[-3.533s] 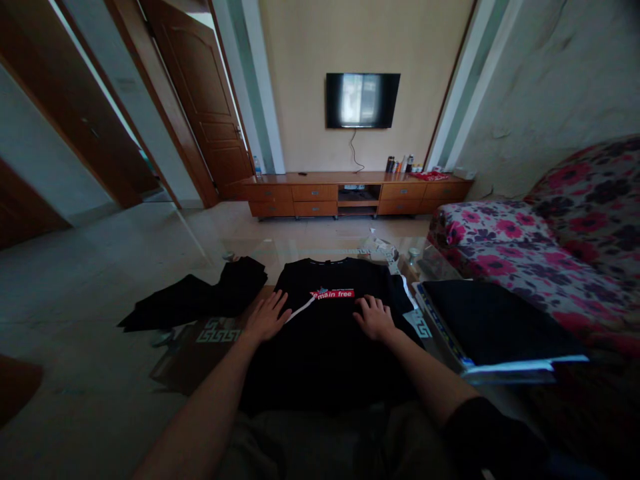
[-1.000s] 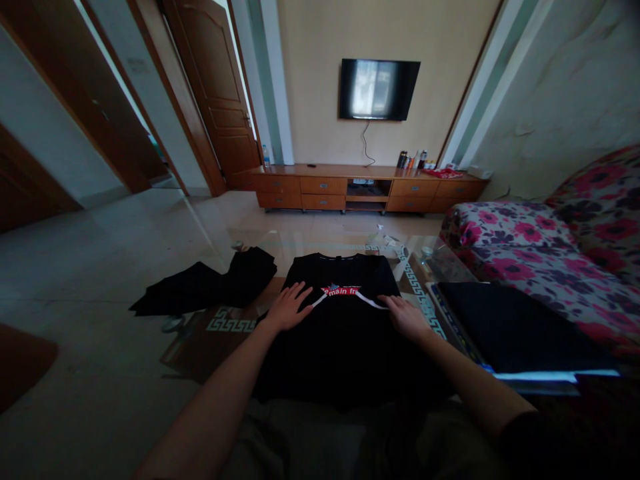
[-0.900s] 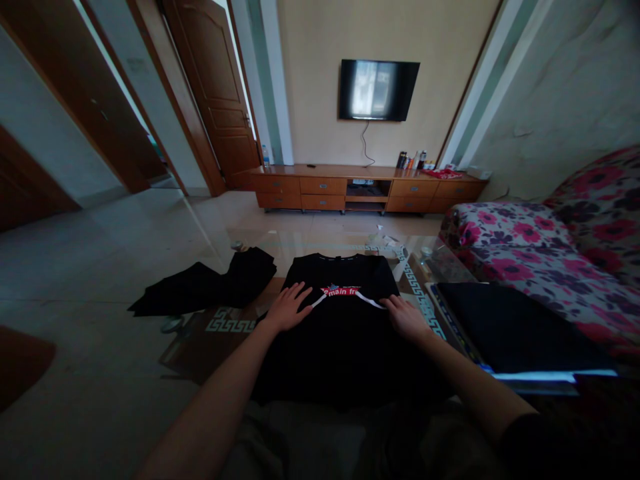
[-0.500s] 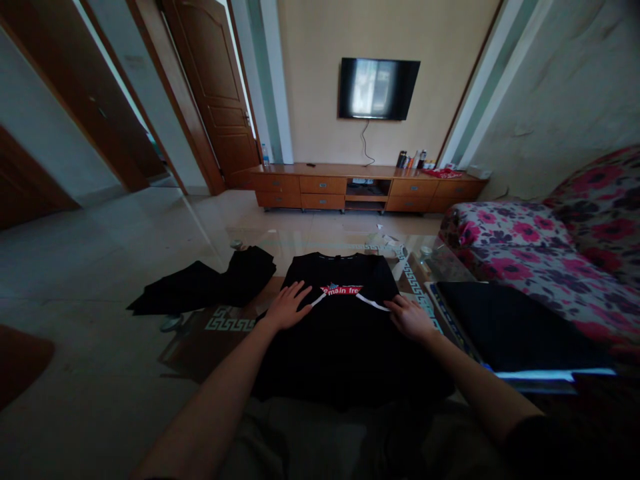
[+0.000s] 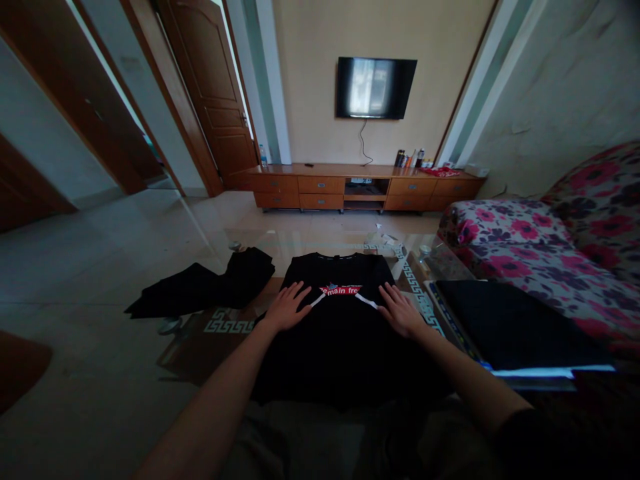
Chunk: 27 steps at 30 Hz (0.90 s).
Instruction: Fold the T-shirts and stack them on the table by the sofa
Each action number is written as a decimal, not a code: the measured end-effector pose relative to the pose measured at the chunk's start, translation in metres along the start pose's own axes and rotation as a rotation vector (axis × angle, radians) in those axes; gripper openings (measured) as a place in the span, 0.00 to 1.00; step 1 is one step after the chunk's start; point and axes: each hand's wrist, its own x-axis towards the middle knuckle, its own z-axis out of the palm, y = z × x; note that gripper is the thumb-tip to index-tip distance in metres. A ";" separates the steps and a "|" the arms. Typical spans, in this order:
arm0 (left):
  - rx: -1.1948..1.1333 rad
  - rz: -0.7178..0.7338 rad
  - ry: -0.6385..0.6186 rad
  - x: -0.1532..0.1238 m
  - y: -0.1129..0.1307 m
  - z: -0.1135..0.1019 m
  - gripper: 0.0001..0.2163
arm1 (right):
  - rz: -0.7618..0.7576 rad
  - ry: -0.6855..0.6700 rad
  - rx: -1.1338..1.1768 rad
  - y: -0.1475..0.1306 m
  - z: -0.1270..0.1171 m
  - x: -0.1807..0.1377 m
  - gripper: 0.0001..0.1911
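Observation:
A black T-shirt with a red-and-white printed label lies flat on the glass table in front of me, both sides folded inward. My left hand rests flat on its left fold, fingers spread. On the right fold lies my right hand, palm down with fingers stretched out. Neither hand holds anything.
A heap of black garments lies on the table's left part. To the right, a dark folded cloth sits on a board beside the floral sofa. Beyond are a wooden TV cabinet, a wall television and a door.
The shirt's right side has been folded inward since 3.5 s ago. My right hand shifted from the shirt's middle to its right fold and flattened; the left hand has barely moved.

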 end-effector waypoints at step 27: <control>0.046 -0.008 -0.032 -0.002 0.002 -0.003 0.32 | 0.022 -0.050 0.124 0.046 0.010 0.002 0.41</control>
